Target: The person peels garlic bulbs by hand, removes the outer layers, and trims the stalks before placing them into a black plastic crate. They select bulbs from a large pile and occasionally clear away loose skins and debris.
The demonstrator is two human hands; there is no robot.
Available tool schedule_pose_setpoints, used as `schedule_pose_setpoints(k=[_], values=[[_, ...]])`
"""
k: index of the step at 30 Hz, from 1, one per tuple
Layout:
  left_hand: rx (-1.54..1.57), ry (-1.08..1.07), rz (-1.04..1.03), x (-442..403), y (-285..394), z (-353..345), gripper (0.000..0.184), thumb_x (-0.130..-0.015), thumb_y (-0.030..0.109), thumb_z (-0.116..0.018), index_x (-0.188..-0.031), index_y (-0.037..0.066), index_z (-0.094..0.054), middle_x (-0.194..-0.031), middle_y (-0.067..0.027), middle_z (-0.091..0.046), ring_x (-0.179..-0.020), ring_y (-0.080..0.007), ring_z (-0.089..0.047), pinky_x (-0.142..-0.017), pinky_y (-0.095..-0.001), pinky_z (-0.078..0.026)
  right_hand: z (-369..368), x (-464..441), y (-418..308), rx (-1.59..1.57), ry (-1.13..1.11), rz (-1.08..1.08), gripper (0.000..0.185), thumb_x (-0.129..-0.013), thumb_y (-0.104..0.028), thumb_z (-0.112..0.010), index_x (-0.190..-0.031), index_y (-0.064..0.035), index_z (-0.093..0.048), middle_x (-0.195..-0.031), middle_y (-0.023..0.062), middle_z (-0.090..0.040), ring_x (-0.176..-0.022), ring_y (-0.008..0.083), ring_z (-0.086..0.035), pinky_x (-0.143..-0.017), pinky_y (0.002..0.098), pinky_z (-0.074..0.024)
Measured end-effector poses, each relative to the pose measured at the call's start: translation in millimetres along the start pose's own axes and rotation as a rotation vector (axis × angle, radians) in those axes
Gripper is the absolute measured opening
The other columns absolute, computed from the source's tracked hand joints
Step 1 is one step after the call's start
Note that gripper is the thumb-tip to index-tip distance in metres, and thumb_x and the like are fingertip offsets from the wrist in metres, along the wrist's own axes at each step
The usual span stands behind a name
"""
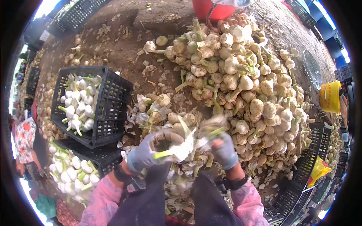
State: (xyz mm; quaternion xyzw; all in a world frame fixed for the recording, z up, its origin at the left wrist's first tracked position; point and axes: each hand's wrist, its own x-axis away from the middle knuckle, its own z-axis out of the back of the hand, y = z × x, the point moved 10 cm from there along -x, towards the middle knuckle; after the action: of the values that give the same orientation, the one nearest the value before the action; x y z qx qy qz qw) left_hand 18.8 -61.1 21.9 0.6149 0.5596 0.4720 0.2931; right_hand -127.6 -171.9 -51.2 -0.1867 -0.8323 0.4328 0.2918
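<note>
My left hand [145, 152], in a grey glove, is closed around a white garlic bulb [183, 148] whose cut green stem points left. Loose pale skin stands up from that bulb. Opposite it, my right hand [225, 153], gloved too, is closed on a motion-blurred garlic bulb [213, 123] with a green stem, brownish and unpeeled as far as the blur shows. A reddish fingertip shows at the glove. Just beyond both hands, a large heap of unpeeled garlic [260, 109] spreads to the right. Papery skins [181, 188] lie on the ground between my legs.
A black crate [113, 109] of white bulbs stands tilted at left, with another pile of white garlic [71, 175] below it. A red bucket [211, 11] is at the back, a yellow bucket [330, 97] far right. Black crates [301, 177] stand at right. Another person [26, 137] is at far left.
</note>
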Motion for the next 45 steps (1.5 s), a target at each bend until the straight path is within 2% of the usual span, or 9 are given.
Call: schedule_pose_setpoints(k=[2, 6, 23, 29, 33, 36, 38, 41, 45], values=[[-0.055, -0.019, -0.084, -3, 12, -5, 0.039, -0.079, 0.002, -0.079, -0.116, 0.0, -0.065, -0.126, -0.0091, -0.058, -0.113, -0.0181, -0.058, -0.098, -0.0317, -0.046, -20, 6, -13, 1.016, -0.051, 0.321, 0.054, -0.086, -0.016, -0.072, -0.135, -0.0046, -0.052, -0.122, 0.0106, -0.063, -0.106, 0.0179, -0.063, -0.09, 0.0304, -0.0513], [0.038, 0.1, 0.071, 5, 0, 2, 0.034, -0.081, 0.002, -0.075, -0.114, 0.001, -0.066, -0.125, -0.0098, -0.057, -0.114, -0.0198, -0.058, -0.097, -0.0332, -0.046, -59, 19, -22, 0.005, -0.061, -0.095, 0.058, -0.085, -0.016, -0.076, -0.133, 0.0012, -0.051, -0.117, 0.007, -0.062, -0.102, 0.0116, -0.061, -0.093, 0.0273, -0.0478], [0.806, 0.603, -0.392, 43, 29, 121, 0.028, -0.086, 0.013, -0.052, -0.109, 0.001, -0.061, -0.11, -0.0192, -0.065, -0.108, -0.0355, -0.061, -0.092, -0.0448, -0.054, -28, 6, -20, 1.23, -0.095, 0.244, 0.042, -0.079, -0.016, -0.072, -0.12, -0.0133, -0.063, -0.114, 0.0166, -0.063, -0.106, 0.035, -0.061, -0.089, 0.0415, -0.0511], [-0.817, 1.43, -0.817, 196, 165, 219, 0.035, -0.095, -0.001, -0.044, -0.129, -0.003, -0.052, -0.125, -0.0168, -0.059, -0.112, -0.0241, -0.061, -0.098, -0.0353, -0.049, 15, -8, -159, 1.538, 0.695, 0.696, 0.057, -0.078, -0.009, -0.072, -0.133, -0.0187, -0.057, -0.133, 0.0149, -0.053, -0.1, 0.0315, -0.064, -0.081, 0.0394, -0.0553], [-0.748, 1.191, -0.835, 107, 150, 116, 0.038, -0.098, 0.006, -0.041, -0.133, -0.004, -0.05, -0.138, -0.0164, -0.052, -0.127, -0.0233, -0.052, -0.105, -0.035, -0.044, 63, -77, -160, 1.824, 0.612, -0.004, 0.06, -0.078, -0.006, -0.07, -0.135, -0.0192, -0.056, -0.135, 0.0144, -0.051, -0.097, 0.0297, -0.065, -0.078, 0.0392, -0.0557], [-0.522, 0.737, -0.627, 37, 104, 71, 0.042, -0.087, -0.003, -0.043, -0.128, -0.003, -0.052, -0.127, -0.0144, -0.056, -0.117, -0.0216, -0.056, -0.104, -0.0348, -0.045, 67, -74, -168, 1.738, 0.647, 0.321, 0.059, -0.079, -0.006, -0.068, -0.135, -0.0189, -0.056, -0.133, 0.013, -0.053, -0.095, 0.0295, -0.066, -0.077, 0.0388, -0.056], [-0.407, 0.486, -0.433, 3, 66, 43, 0.045, -0.084, -0.005, -0.045, -0.127, 0.001, -0.052, -0.123, -0.011, -0.058, -0.109, -0.0193, -0.06, -0.101, -0.0348, -0.047, 47, -40, -174, 1.415, 0.605, 0.813, 0.051, -0.082, -0.011, -0.068, -0.132, -0.0113, -0.056, -0.116, 0.0127, -0.062, -0.088, 0.026, -0.067, -0.076, 0.0377, -0.0566], [-0.725, 0.246, -0.378, -22, 31, 2, 0.063, -0.085, 0.008, -0.067, -0.142, 0.0, -0.041, -0.145, -0.0162, -0.041, -0.14, -0.0283, -0.035, -0.117, -0.0373, -0.028, 25, -28, -82, -0.088, 0.182, 0.169, 0.053, -0.092, -0.032, -0.062, -0.134, -0.0029, -0.051, -0.115, 0.0121, -0.062, -0.098, 0.0207, -0.063, -0.086, 0.0323, -0.053], [-0.467, 0.096, -0.378, -30, 20, -30, 0.075, -0.085, 0.012, -0.075, -0.146, 0.003, -0.033, -0.145, -0.0154, -0.041, -0.138, -0.0257, -0.037, -0.115, -0.0347, -0.029, -56, 7, -29, 0.084, -0.114, 0.052, 0.068, -0.094, -0.051, -0.057, -0.137, 0.0013, -0.048, -0.121, 0.0138, -0.062, -0.11, 0.0246, -0.059, -0.099, 0.0344, -0.0442]])
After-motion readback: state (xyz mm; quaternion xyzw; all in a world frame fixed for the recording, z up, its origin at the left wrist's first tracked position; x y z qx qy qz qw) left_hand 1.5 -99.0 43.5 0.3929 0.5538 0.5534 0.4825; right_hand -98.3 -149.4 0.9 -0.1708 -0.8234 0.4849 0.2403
